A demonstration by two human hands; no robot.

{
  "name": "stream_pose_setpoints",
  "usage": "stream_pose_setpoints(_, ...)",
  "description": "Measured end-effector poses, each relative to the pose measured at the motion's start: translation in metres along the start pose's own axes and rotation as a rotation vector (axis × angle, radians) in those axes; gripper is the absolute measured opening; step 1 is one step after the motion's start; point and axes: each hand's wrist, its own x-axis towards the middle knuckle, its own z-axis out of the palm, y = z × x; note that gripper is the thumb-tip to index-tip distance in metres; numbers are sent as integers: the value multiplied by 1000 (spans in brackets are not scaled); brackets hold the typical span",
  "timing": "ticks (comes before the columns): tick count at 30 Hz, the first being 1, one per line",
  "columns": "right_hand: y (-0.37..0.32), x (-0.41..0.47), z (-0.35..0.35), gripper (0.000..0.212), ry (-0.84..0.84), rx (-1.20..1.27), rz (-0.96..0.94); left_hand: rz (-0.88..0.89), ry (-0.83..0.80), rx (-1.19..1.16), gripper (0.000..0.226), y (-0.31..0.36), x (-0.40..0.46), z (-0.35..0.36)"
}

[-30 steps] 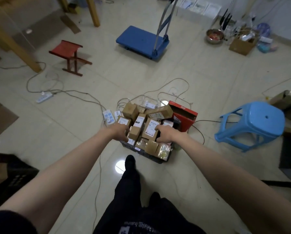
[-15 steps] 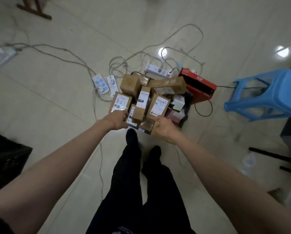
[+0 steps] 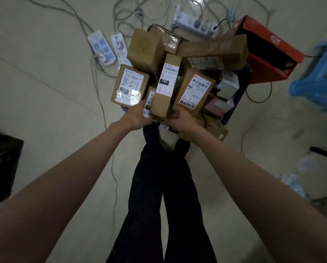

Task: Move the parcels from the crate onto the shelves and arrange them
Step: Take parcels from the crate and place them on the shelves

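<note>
A black crate (image 3: pixel 239 93) heaped with brown cardboard parcels sits just ahead of my feet. On top are a parcel marked 4-2-1 (image 3: pixel 129 85), a narrow upright parcel (image 3: pixel 168 82), a labelled parcel (image 3: pixel 195 91) and a long parcel (image 3: pixel 212 48) lying across the back. My left hand (image 3: pixel 135 116) grips the crate's near edge on the left, below the 4-2-1 parcel. My right hand (image 3: pixel 181 120) grips the near edge on the right. The fingertips of both hands are hidden under the parcels.
An open red box (image 3: pixel 269 48) lies behind the crate on the right, with a blue plastic stool (image 3: pixel 318 76) beyond it. Power strips (image 3: pixel 102 48) and loose cables cover the floor behind and to the left. Another black crate (image 3: pixel 1 164) stands at the far left.
The crate with its parcels has come much closer to my feet, and my view has tilted further down. Both hands have kept their hold on its near edge.
</note>
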Motion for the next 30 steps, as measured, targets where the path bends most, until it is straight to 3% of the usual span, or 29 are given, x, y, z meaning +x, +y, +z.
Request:
stream_pose_setpoints(9,31,49,27,60,-34,94,-44,-40,-53,-195,66,-7,20,15)
stream_pose_setpoints(20,6,-38,-7,51,-98,39,-139,3,-36,-181,65,16,-44,9)
stream_pose_setpoints(25,1,-90,-7,45,-62,15,-150,15,-5,-168,69,32,-100,9)
stream_pose_setpoints(30,-9,-170,-19,50,-11,109,-195,96,42,-175,58,72,-174,0)
